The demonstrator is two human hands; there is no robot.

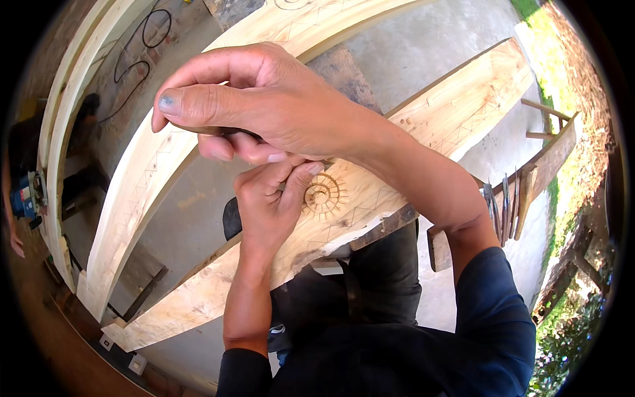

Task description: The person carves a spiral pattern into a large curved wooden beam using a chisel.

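Note:
A long, pale plank (pixel 370 192) lies diagonally below my hands, with pencilled zigzags along it and a carved spiral (pixel 323 193) ringed by short cuts near its middle. My left hand (pixel 271 195) rests at the spiral's left edge, fingers and thumb pinched together. Whatever it grips is mostly hidden. Above it, nearer the camera, hovers my right hand (pixel 245 109), its fingers curled and thumb laid across. A dark sliver shows between its fingers, but I cannot make out the thing itself. Both forearms are bare below dark sleeves.
Beyond the plank curves another marked wooden beam (pixel 155 169); more curved beams (pixel 63 132) stand at far left, beside a blue power tool (pixel 28 195) and another person's hand (pixel 16 245). Several slim hand tools (pixel 506 208) stand at right by a wooden trestle (pixel 555 155). A black cable (pixel 135 69) trails behind.

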